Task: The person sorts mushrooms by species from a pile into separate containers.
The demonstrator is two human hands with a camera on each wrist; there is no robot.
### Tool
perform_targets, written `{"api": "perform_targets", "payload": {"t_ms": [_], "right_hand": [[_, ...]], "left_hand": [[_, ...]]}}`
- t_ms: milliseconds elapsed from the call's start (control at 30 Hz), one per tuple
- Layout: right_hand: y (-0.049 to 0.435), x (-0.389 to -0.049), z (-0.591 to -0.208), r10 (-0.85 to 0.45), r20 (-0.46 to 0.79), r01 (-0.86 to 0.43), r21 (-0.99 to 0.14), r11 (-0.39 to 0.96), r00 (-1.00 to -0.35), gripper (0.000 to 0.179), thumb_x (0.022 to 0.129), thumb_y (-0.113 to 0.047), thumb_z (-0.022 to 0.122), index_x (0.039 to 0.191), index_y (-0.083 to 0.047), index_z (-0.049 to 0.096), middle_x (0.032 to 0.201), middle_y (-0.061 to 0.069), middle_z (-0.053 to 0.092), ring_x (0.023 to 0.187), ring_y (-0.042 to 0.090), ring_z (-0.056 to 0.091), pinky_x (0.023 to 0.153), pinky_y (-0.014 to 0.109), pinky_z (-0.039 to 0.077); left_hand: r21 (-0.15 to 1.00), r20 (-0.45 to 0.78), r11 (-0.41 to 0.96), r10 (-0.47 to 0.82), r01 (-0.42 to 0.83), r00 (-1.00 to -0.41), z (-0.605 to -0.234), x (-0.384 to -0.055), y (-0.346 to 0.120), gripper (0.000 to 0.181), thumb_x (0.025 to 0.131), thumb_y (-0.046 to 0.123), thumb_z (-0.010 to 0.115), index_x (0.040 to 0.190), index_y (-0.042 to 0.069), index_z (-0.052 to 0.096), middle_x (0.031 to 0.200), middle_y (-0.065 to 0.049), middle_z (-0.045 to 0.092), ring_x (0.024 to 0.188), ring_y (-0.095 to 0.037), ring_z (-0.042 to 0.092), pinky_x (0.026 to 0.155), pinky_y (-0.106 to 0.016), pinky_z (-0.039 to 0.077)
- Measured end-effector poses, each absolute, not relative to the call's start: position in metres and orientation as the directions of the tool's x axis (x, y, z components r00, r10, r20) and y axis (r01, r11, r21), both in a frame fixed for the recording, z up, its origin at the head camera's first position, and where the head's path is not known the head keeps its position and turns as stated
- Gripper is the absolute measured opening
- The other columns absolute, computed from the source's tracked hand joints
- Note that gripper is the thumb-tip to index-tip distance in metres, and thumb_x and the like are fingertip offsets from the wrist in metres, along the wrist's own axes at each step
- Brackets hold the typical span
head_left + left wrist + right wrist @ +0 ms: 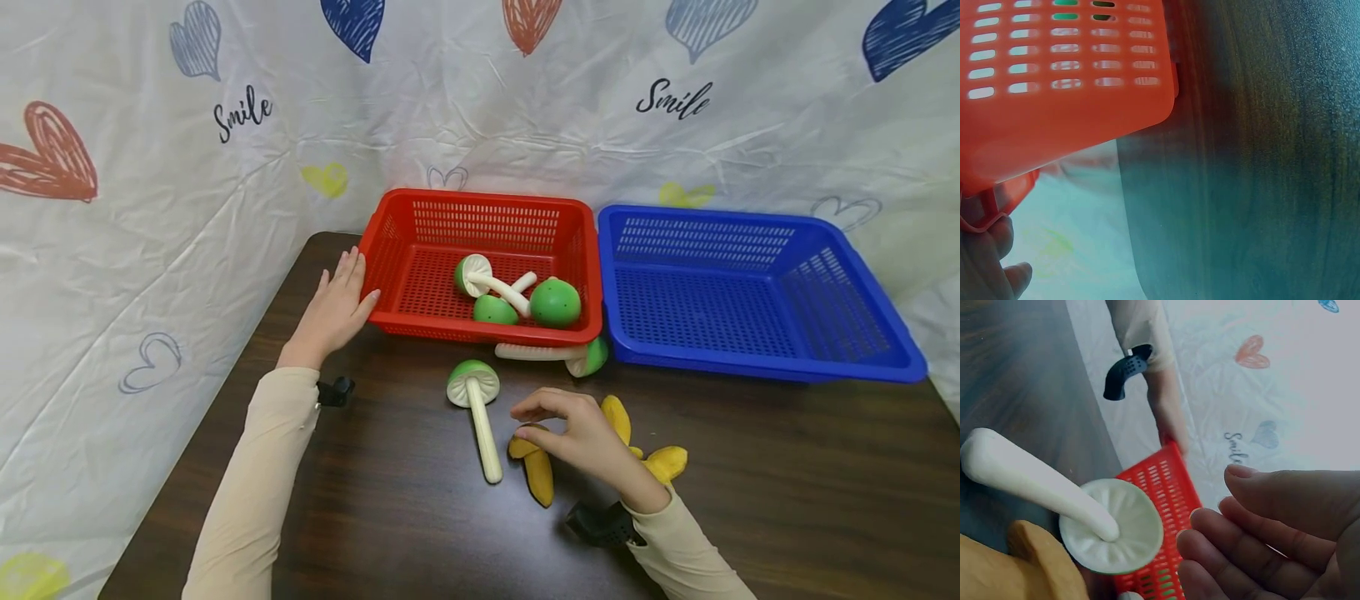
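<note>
My left hand [335, 308] rests on the left rim of the red basket [480, 328], its fingers extended along it. In the left wrist view its fingers [1002, 236] show beside the basket's rim. My right hand [577, 429] is bent loosely over a yellow-brown toy mushroom [538, 477], with nothing between thumb and fingers. Left of it lies a green-capped toy mushroom [480, 417] with a white stem, seen underside-on in the right wrist view. More green toy mushrooms [555, 302] lie inside the red basket.
A blue basket [750, 371] stands to the right of the red one. Another green-capped mushroom [591, 358] lies against the red basket's front. Yellow toy pieces [666, 463] lie partly behind my right hand. A white cloth with hearts [480, 125] hangs behind the dark table [375, 517].
</note>
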State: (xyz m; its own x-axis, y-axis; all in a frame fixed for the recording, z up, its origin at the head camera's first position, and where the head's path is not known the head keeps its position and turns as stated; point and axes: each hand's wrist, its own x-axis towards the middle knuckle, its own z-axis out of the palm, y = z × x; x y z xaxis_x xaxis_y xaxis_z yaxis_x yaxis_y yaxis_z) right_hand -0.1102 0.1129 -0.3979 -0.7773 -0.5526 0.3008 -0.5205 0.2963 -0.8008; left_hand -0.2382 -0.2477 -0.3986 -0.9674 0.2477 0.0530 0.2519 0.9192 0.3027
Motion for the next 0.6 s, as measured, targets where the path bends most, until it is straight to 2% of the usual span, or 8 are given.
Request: {"api": "perform_targets", "payload": {"t_ms": [133, 267, 600], "right_hand": [[0.109, -0.11, -0.402, -0.543, 0.277, -0.493, -0.815, 0.305, -0.793, 0.018, 0.08, -0.003, 0.073, 0.097, -0.004, 0.07, 0.092, 0.009, 0.069, 0.083, 0.021, 0.067, 0.074, 0.032, 0.055], [0.106, -0.11, -0.407, -0.533, 0.231, -0.448, -0.834, 0.323, -0.814, 0.016, 0.082, -0.005, 0.072, 0.098, -0.001, 0.069, 0.092, 0.009, 0.069, 0.081, 0.017, 0.067, 0.073, 0.033, 0.055], [0.09, -0.112, -0.416, -0.497, 0.081, -0.297, -0.879, 0.374, -0.864, 0.018, 0.082, -0.005, 0.072, 0.098, 0.002, 0.069, 0.092, 0.008, 0.07, 0.079, 0.015, 0.066, 0.069, 0.025, 0.054]], "left_hand": [[0.305, 0.054, 0.919, 0.246, 0.25, -0.968, -0.399, -0.239, -0.248, 0.069, 0.101, 0.037, 0.034, 0.149, -0.005, 0.008, 0.156, -0.017, 0.002, 0.144, -0.028, -0.001, 0.112, -0.053, 0.003], [0.3, 0.058, 0.919, 0.249, 0.255, -0.967, -0.399, -0.239, -0.247, 0.069, 0.1, 0.036, 0.035, 0.149, -0.005, 0.008, 0.156, -0.018, 0.003, 0.144, -0.028, 0.0, 0.112, -0.053, 0.004], [0.29, 0.058, 0.922, 0.249, 0.255, -0.967, -0.398, -0.238, -0.247, 0.07, 0.1, 0.039, 0.034, 0.148, -0.006, 0.009, 0.156, -0.02, 0.005, 0.144, -0.028, 0.0, 0.112, -0.054, 0.006]]}}
